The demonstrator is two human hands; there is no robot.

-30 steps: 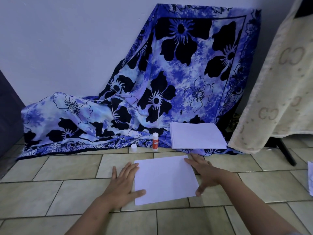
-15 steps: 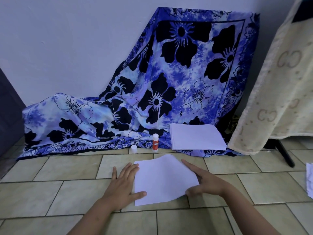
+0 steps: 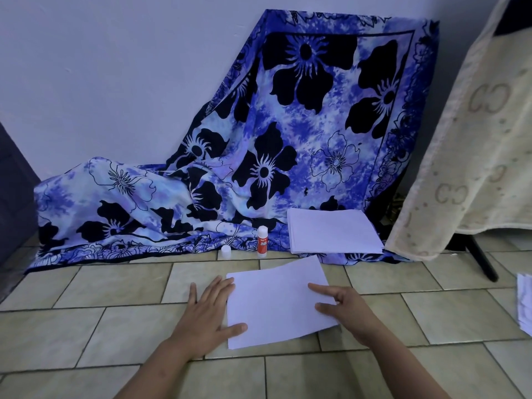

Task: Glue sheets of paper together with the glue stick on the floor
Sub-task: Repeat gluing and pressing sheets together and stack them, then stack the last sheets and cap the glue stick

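Pinching the right edge of the sheet (image 3: 276,306), your right hand (image 3: 354,315) has lifted it; your left hand (image 3: 204,312), flat, pins its corner, so gluing likely follows.

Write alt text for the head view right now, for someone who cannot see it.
A person's left hand lies flat at the left edge of a white sheet on the tiled floor, while the right hand holds its lifted right edge. Behind stand a glue stick, a loose white cap and a paper stack on blue floral cloth.

matt white paper sheet (image 3: 276,303); glossy tiled floor (image 3: 115,335); printed cloth (image 3: 288,145).
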